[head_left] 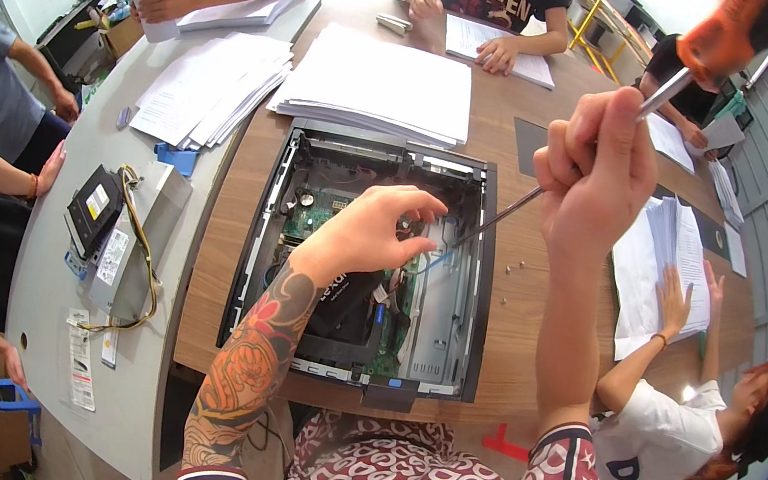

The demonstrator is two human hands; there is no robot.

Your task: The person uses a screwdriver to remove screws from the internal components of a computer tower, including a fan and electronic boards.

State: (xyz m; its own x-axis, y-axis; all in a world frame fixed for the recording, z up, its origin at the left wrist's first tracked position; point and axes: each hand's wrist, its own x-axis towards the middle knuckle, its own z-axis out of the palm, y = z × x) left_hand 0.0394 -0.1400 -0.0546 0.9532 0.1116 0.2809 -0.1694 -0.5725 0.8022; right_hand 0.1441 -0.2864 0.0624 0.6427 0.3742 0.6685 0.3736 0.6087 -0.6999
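Observation:
An open black desktop computer case (484, 285) lies on the wooden table in front of me, with a green circuit board (307, 221), cables and a bare metal strip on its right side. My left hand (376, 229) is over the case, thumb and fingers apart around nothing I can see. Raised to the right, my right hand (603, 169) grips a screwdriver (662, 93) by its metal shaft. Its orange handle points up and away. The shaft slants down-left, its lower end over the right part of the case; whether it touches is unclear.
Small screws (504, 301) lie right of the case. A paper stack (377, 85) stands behind it. On the grey table (154, 384) at left are a metal power supply (151, 205) with cables and a black drive (94, 209). Several people sit or stand around, some handling papers.

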